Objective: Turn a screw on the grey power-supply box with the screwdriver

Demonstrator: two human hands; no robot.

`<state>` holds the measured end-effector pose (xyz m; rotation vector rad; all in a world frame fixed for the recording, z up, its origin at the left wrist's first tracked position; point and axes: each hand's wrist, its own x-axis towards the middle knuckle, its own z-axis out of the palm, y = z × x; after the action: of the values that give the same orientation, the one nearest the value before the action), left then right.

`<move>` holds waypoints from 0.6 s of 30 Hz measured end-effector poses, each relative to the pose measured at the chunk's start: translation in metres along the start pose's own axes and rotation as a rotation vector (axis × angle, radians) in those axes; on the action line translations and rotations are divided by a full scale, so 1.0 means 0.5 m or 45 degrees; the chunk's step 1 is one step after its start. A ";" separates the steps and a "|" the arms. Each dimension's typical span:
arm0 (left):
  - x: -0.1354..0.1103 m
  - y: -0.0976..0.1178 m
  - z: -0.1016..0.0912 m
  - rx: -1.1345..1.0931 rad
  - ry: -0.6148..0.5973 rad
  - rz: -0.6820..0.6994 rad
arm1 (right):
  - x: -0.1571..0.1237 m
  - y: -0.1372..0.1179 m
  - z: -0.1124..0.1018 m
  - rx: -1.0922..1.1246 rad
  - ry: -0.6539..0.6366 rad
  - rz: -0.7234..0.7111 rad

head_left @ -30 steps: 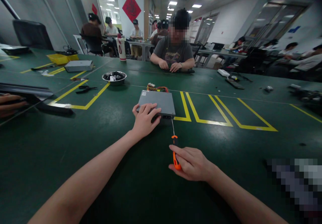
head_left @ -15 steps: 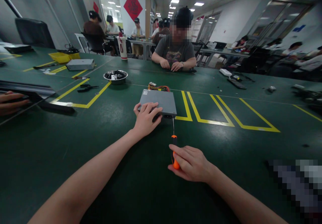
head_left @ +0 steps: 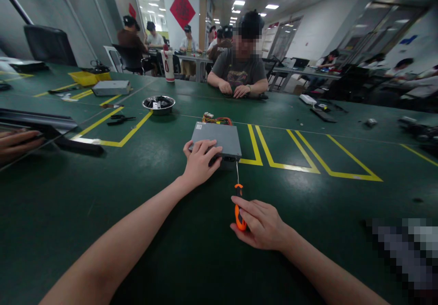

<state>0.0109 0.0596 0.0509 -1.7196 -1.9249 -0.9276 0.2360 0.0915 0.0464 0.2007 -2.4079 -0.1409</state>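
Observation:
A grey computer power supply (head_left: pixel 225 135) lies flat on the green table, with a bundle of coloured wires (head_left: pixel 219 119) at its far side. My left hand (head_left: pixel 202 159) grips its near left corner, fingers over the top and thumb at the front face. In my right hand (head_left: pixel 257 223) is an orange and black screwdriver (head_left: pixel 240 220), held by its handle between thumb and fingers. Its thin shaft points away from me, and the tip meets the lower right corner of the front face. Any screw there is too small to make out.
Beyond the power supply stands a metal bowl (head_left: pixel 159 110) of dark small parts. Black pliers-like tools (head_left: pixel 120 119) lie within yellow tape at left. Another person's hand (head_left: pixel 18 143) rests at the left edge. A person (head_left: pixel 239 67) sits opposite, near a white bottle (head_left: pixel 167 65).
The screwdriver's handle has turned in my right fingers, showing more of its orange side. My left hand stays on the power supply. The whole view has shifted slightly.

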 end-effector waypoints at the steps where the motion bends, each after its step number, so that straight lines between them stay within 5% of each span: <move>1: 0.000 0.000 0.000 0.001 0.001 0.002 | 0.000 0.000 -0.001 -0.013 -0.016 0.010; 5: 0.000 0.001 -0.001 0.002 0.011 -0.003 | 0.006 -0.001 -0.008 -0.114 -0.150 0.003; 12: -0.001 0.001 -0.003 -0.005 0.002 -0.007 | 0.010 -0.007 -0.013 -0.237 -0.073 -0.036; 18: 0.000 0.000 -0.001 -0.013 -0.001 -0.002 | 0.026 -0.026 -0.016 -0.286 -0.154 0.114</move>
<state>0.0109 0.0590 0.0512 -1.7244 -1.9256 -0.9388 0.2331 0.0759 0.0588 -0.0198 -2.4922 -0.3898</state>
